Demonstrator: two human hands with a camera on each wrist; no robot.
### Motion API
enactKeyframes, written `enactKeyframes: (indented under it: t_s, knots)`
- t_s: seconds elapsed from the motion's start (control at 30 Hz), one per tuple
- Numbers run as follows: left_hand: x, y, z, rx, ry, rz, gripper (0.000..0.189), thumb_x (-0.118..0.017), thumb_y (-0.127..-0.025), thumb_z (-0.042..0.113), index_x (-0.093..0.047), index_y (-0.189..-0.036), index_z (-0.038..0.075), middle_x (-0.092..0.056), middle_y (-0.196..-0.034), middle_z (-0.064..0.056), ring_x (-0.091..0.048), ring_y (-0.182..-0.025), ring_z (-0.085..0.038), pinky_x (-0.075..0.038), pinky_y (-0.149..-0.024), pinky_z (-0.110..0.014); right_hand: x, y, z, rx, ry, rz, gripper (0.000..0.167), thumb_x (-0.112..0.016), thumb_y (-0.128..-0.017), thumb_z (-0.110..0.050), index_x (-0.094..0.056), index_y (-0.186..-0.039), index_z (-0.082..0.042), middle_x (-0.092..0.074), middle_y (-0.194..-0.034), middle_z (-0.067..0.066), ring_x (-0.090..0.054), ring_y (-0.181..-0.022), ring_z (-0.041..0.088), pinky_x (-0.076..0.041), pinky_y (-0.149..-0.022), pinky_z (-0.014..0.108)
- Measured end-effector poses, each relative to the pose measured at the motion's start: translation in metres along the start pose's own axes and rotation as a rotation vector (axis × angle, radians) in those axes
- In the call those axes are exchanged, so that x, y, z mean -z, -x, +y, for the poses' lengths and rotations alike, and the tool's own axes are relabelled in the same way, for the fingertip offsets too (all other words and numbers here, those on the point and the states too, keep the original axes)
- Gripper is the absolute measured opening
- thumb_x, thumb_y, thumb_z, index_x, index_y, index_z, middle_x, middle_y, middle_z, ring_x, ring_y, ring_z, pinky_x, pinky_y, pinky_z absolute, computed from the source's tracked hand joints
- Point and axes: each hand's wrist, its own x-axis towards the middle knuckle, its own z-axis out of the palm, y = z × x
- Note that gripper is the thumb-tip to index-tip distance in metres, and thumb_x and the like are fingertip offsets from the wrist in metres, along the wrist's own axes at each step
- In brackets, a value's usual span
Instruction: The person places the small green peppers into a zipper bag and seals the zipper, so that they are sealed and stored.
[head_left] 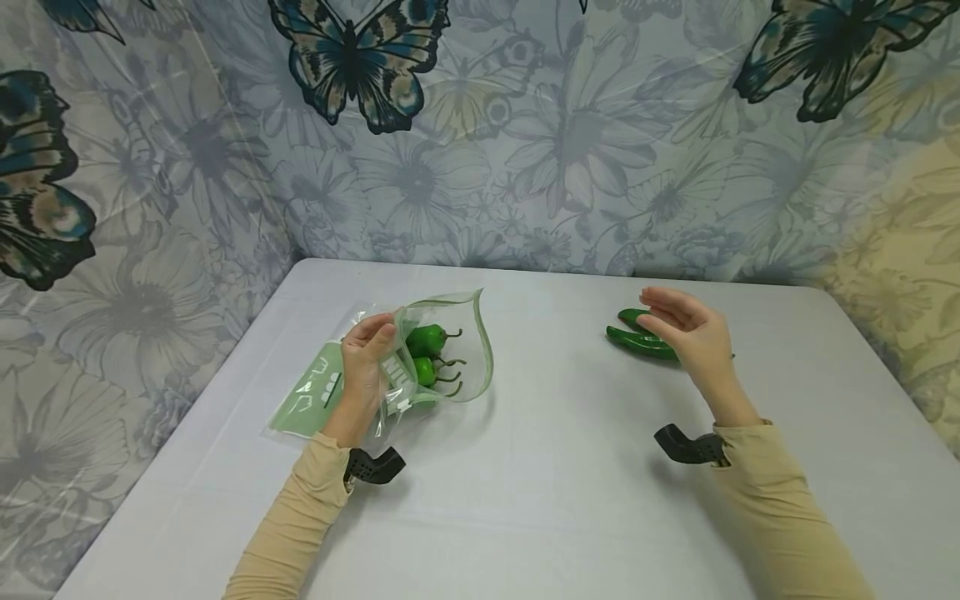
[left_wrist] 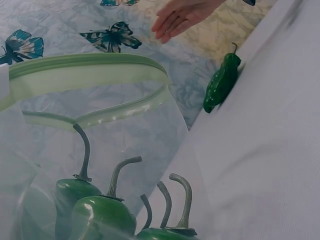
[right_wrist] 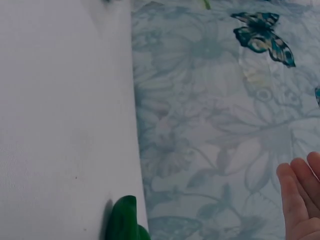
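Note:
My left hand [head_left: 365, 358] pinches the near side of a clear zip bag [head_left: 486, 367] with a pale green rim, its mouth gaping to the right. Inside lie several green peppers [head_left: 427, 341], and their curved stems [left_wrist: 186, 200] stand out in the left wrist view. Over at the right, my right hand [head_left: 692, 337] hovers above the table with fingers extended and nothing in them. Green peppers [head_left: 641, 343] lie just beyond and below it, partly hidden by the hand. The right wrist view catches only the tip of a pepper [right_wrist: 121, 220].
A green printed panel [head_left: 303, 404] in clear plastic lies under and left of the left hand; whether it belongs to the same bag I cannot tell. The white table [head_left: 540, 500] meets a butterfly-patterned cloth [head_left: 570, 192] at its back and sides.

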Motion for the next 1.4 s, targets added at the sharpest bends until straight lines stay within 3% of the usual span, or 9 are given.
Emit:
enactKeyframes:
  t_s: [0.17, 0.3, 0.5, 0.87, 1.17, 1.4]
  knots:
    - [0.0, 0.0, 0.0, 0.003, 0.004, 0.003, 0.02, -0.081, -0.061, 0.02, -0.071, -0.076, 0.012, -0.067, -0.076, 0.0, -0.058, -0.068, -0.007, -0.042, -0.057, -0.017, 0.051, -0.001, 0.07, -0.032, 0.076, 0.037, 0.043, -0.067, -0.076, 0.007, -0.056, -0.117, 0.002, -0.055, -0.116, 0.019, -0.052, -0.106, 0.028, -0.042, -0.085, 0.027]
    - [0.0, -0.001, 0.0, 0.003, 0.016, -0.006, 0.019, -0.081, -0.061, 0.019, -0.071, -0.076, 0.011, -0.067, -0.076, 0.0, -0.06, -0.071, -0.009, -0.043, -0.059, -0.017, 0.066, 0.003, 0.085, -0.064, 0.188, 0.093, 0.044, -0.071, -0.075, 0.001, -0.059, -0.116, -0.003, -0.057, -0.115, 0.016, -0.054, -0.104, 0.027, -0.043, -0.084, 0.026]
    - [0.0, -0.001, 0.001, 0.001, 0.028, -0.013, 0.019, -0.08, -0.061, 0.019, -0.071, -0.076, 0.011, -0.067, -0.078, -0.001, -0.062, -0.075, -0.011, -0.044, -0.062, -0.018, 0.068, 0.01, 0.081, -0.094, 0.26, 0.119, 0.042, -0.071, -0.075, -0.004, -0.06, -0.116, -0.005, -0.057, -0.114, 0.013, -0.054, -0.104, 0.023, -0.043, -0.084, 0.024]
    - [0.002, -0.002, -0.001, 0.006, 0.031, 0.008, 0.02, -0.081, -0.06, 0.019, -0.071, -0.075, 0.011, -0.066, -0.074, 0.001, -0.058, -0.066, -0.007, -0.042, -0.057, -0.016, 0.071, 0.022, 0.073, -0.142, 0.404, 0.111, 0.044, -0.073, -0.076, -0.013, -0.059, -0.117, -0.008, -0.057, -0.115, 0.009, -0.053, -0.106, 0.014, -0.041, -0.084, 0.019]
    - [0.0, -0.002, -0.001, 0.005, 0.046, 0.004, 0.02, -0.081, -0.059, 0.018, -0.071, -0.075, 0.011, -0.067, -0.074, 0.0, -0.059, -0.067, -0.007, -0.043, -0.057, -0.016, 0.081, 0.03, 0.069, -0.238, 0.629, 0.111, 0.052, -0.072, -0.076, -0.032, -0.057, -0.119, -0.007, -0.059, -0.112, 0.001, -0.052, -0.099, 0.001, -0.039, -0.079, 0.009]
    - [0.002, -0.002, -0.001, 0.001, 0.036, 0.002, 0.02, -0.081, -0.06, 0.018, -0.071, -0.075, 0.011, -0.067, -0.075, 0.0, -0.059, -0.067, -0.007, -0.043, -0.058, -0.016, 0.063, 0.035, 0.031, -0.279, 0.65, 0.056, 0.051, -0.071, -0.078, -0.027, -0.055, -0.118, 0.001, -0.057, -0.114, 0.014, -0.05, -0.096, -0.001, -0.037, -0.08, 0.01]
